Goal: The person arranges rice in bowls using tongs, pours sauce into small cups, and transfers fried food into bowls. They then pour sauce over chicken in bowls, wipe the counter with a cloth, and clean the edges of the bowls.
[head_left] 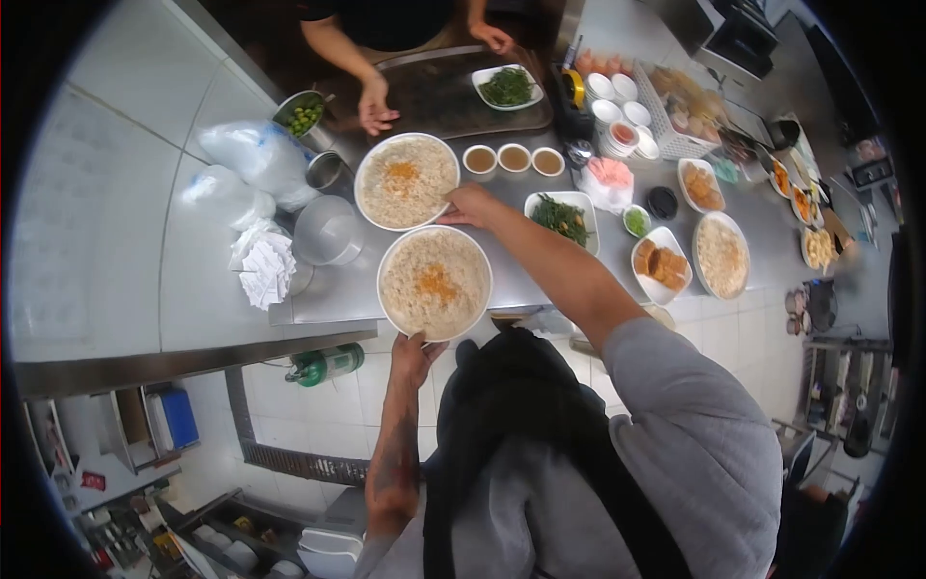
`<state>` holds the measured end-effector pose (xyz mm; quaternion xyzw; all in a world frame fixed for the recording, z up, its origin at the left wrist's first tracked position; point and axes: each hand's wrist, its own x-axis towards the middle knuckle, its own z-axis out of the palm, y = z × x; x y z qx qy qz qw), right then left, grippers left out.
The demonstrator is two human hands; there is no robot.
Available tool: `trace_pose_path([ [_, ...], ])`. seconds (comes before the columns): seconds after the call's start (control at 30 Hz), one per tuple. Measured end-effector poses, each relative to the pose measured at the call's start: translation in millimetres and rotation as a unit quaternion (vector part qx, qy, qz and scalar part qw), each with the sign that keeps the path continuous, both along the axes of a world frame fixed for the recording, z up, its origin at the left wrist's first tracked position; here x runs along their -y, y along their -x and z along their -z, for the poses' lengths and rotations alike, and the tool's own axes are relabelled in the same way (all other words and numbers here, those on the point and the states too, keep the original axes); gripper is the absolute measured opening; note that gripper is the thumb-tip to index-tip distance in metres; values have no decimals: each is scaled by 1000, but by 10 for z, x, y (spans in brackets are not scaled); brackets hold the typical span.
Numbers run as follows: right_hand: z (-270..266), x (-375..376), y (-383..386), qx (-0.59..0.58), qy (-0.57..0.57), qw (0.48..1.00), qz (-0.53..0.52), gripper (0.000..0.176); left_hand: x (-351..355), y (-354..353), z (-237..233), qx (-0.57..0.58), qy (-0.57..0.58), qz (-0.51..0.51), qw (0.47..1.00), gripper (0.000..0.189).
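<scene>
My left hand grips the near edge of a round white bowl, thumb on the rim and fingers underneath. Pale, rice-like food with an orange topping fills it, and it overlaps the counter's front edge. My right hand is closed on the right rim of a second such bowl, farther back on the counter. The two bowls sit close together, their rims nearly touching. Behind my right hand stand three small cups of brown sauce. A white dish of leafy greens lies beyond my right forearm.
Across the counter a co-worker's hand hovers near a dark tray bearing another dish of greens. Plastic bags and a clear tub stand left. Several food dishes and stacked cups occupy the right.
</scene>
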<state>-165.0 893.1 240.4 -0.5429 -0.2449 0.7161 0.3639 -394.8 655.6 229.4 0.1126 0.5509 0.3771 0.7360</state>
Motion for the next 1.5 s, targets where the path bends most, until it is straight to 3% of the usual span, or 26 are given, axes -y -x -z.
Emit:
trace_pose_path([
  [0.13, -67, 151, -134, 16, 4, 999, 41, 34, -66, 49, 23, 15, -28, 53, 998, 45],
  [0.2, -509, 477, -290, 229, -126, 964, 50, 38, -76, 64, 114, 32, -34, 78, 996, 44],
  [0.3, -655, 1229, -718, 177, -263, 949, 11, 41, -88, -97, 136, 90, -46, 108, 989, 40],
  [0.37, -1025, 2003, -795, 378, -248, 891, -41, 24, -126, -294, 232, 107, -39, 130, 985, 40],
  [0.4, -1128, 2323, -863, 451, -214, 858, -118, 17, -152, -354, 278, 100, -34, 116, 988, 40],
  [0.47, -1067, 2945, -959, 435, -56, 882, -170, 24, -214, -490, 387, 101, -53, 123, 986, 39],
  [0.5, -755, 3289, -1095, 417, -73, 892, -155, 26, -264, -533, 438, 112, -43, 105, 987, 37],
  [0.53, -568, 3563, -1166, 570, -41, 773, -275, 25, -296, -594, 460, 123, -32, 85, 988, 35],
  [0.6, 22, 4113, -1591, 629, -44, 739, -236, 49, -276, -768, 324, 107, -37, 67, 991, 35],
  [0.67, 130, 4276, -1951, 566, 19, 818, -102, 54, -199, -802, 318, 128, -55, 12, 990, 32],
  [0.7, -242, 4163, -2062, 454, 178, 873, -25, 59, -144, -840, 304, 122, -54, 20, 991, 32],
  [0.73, 104, 4267, -2388, 352, 146, 913, 144, 47, -96, -889, 272, 116, -22, -12, 993, 32],
  [0.77, 294, 4286, -2611, 251, 127, 922, 265, 39, -69, -966, 239, 113, 8, -48, 992, 33],
  [0.8, 156, 4223, -2741, 237, 118, 911, 316, 36, -14, -1037, 211, 109, 5, -46, 993, 33],
  [0.87, -103, 4156, -2948, 236, 112, 906, 332, 40, 142, -1105, 166, 119, 65, 90, 987, 35],
  [0.9, -120, 4138, -3130, 215, 95, 904, 357, 41, 173, -1165, 358, 121, 43, 153, 980, 37],
  [0.93, -151, 4123, -3307, 194, 78, 900, 382, 42, 194, -1327, 341, 116, 42, 154, 980, 37],
  [1.0, -237, 4101, -3655, 152, 74, 903, 394, 44, 269, -1797, 250, 73, 18, 297, 952, 38],
  [1.07, -210, 4080, -3960, 61, 17, 866, 495, 42, 340, -2429, 78, 85, -42, 380, 920, 39],
  [1.2, -157, 3954, -4442, -36, 17, 844, 536, 36, 394, -3775, -111, 65, -51, 392, 916, 34],
  [1.27, -1, 3971, -4608, -43, 11, 859, 510, 38, 325, -4167, -12, 53, -54, 380, 922, 33],
  [1.4, 149, 3928, -4644, 21, -24, 869, 493, 45, 308, -4448, 455, 25, -98, 314, 944, 38],
  [1.47, 210, 3973, -4647, 8, -46, 844, 534, 46, 332, -4412, 199, -3, -103, 288, 952, 37],
  [1.5, 243, 4050, -4670, 13, -53, 850, 523, 47, 351, -4322, 124, -19, -106, 321, 941, 38],
])
